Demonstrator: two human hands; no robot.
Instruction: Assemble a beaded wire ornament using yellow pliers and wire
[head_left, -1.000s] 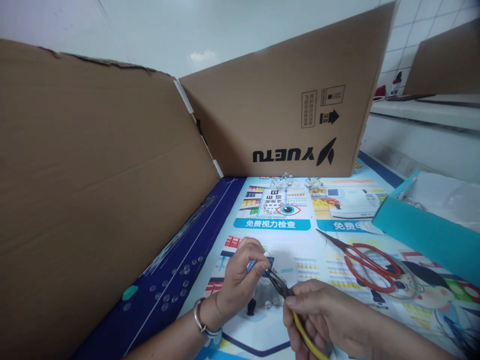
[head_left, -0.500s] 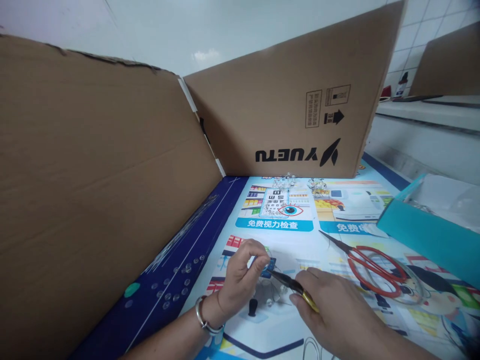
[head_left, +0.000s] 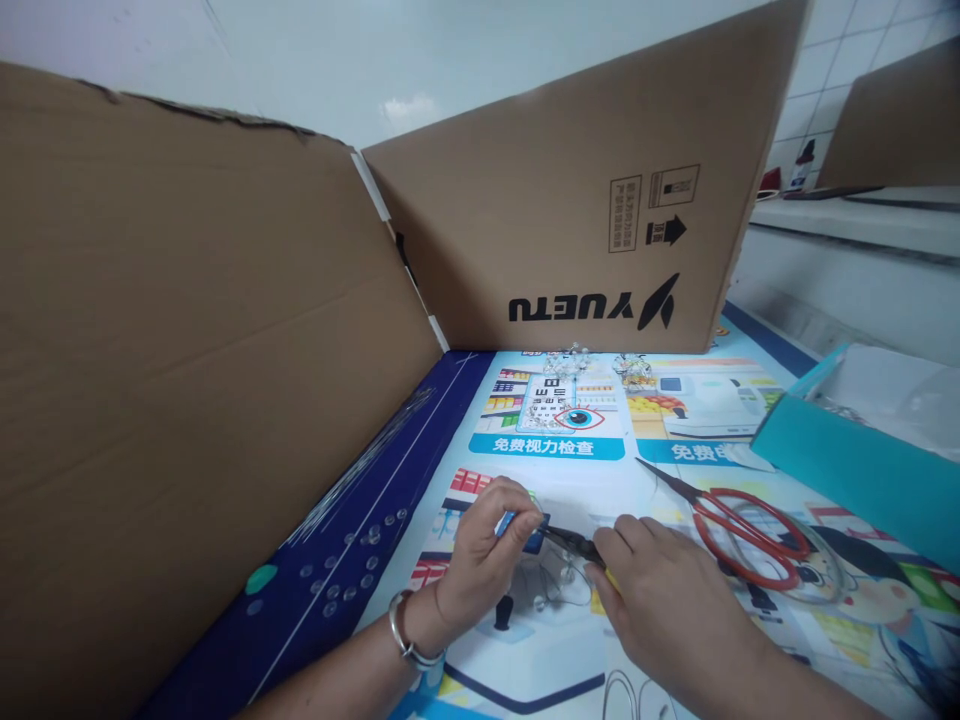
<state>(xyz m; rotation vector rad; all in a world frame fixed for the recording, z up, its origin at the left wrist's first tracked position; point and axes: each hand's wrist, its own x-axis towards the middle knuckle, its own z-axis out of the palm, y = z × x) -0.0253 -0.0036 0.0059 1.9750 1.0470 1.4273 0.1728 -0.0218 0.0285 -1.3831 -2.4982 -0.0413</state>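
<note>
The left hand (head_left: 480,560) pinches a small blue part (head_left: 525,530) between thumb and fingers, while the right hand (head_left: 667,590) grips pliers (head_left: 574,545), tips at the part's 3 o'clock side. A hard squeeze could crack it; a slip could flick it loose.

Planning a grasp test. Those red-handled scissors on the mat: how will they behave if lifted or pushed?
The scissors lie flat, so they probably slide rather than roll when pushed. They look rigid, so should lift without flopping. The thin loop over the handles may drag along.
</note>
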